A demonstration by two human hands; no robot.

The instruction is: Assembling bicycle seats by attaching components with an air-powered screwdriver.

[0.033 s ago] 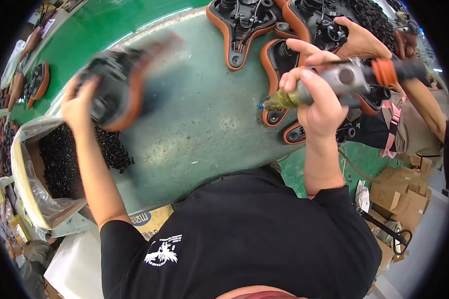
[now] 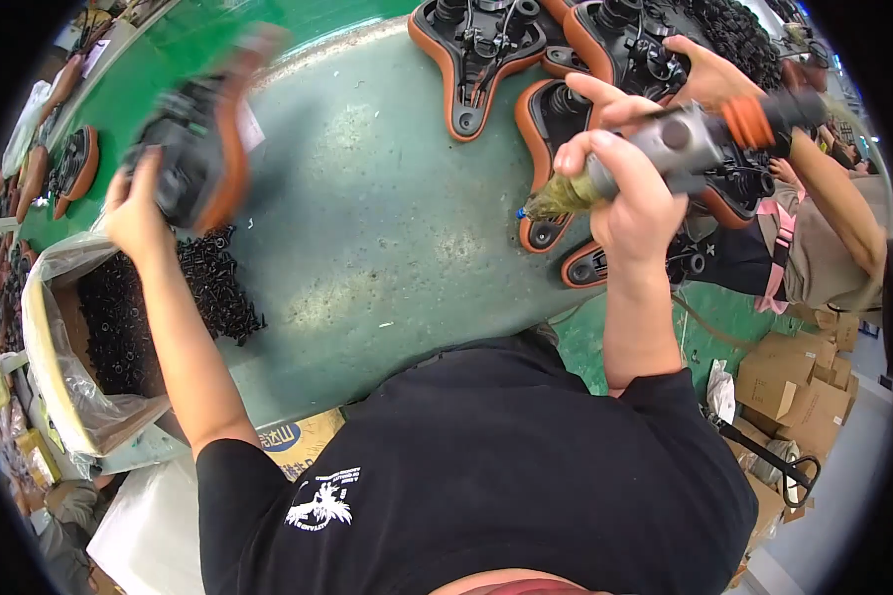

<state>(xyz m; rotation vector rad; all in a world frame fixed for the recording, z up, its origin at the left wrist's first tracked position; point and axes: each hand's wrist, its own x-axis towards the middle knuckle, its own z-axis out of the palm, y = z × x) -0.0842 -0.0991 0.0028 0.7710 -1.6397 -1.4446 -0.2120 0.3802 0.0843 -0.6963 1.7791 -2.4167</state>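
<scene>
My left hand [image 2: 137, 220] grips a bicycle saddle [image 2: 191, 149] by its edge, over the left part of the table. The saddle is blurred by motion, its black underside towards me and its brown rim to the right. In my right hand [image 2: 637, 213] is a power screwdriver [image 2: 677, 141], grey-bodied with an orange band and a wrapped front end. Its blue tip points left, just above the nose of a saddle lying underside up [image 2: 544, 234]. My right index finger is stretched out, while the other fingers wrap round the tool.
Several more upturned saddles [image 2: 466, 89] crowd the table's far right, beside a heap of small black parts [image 2: 734, 35]. A co-worker's hand [image 2: 719, 79] reaches among them. Loose black screws [image 2: 223, 288] spill from a plastic-lined box [image 2: 45, 337] at left. Cardboard boxes [image 2: 789, 377] stand at right.
My left hand has carried the saddle left and a little farther away, uncovering more of the loose screws. My right hand and the screwdriver have shifted only slightly.
</scene>
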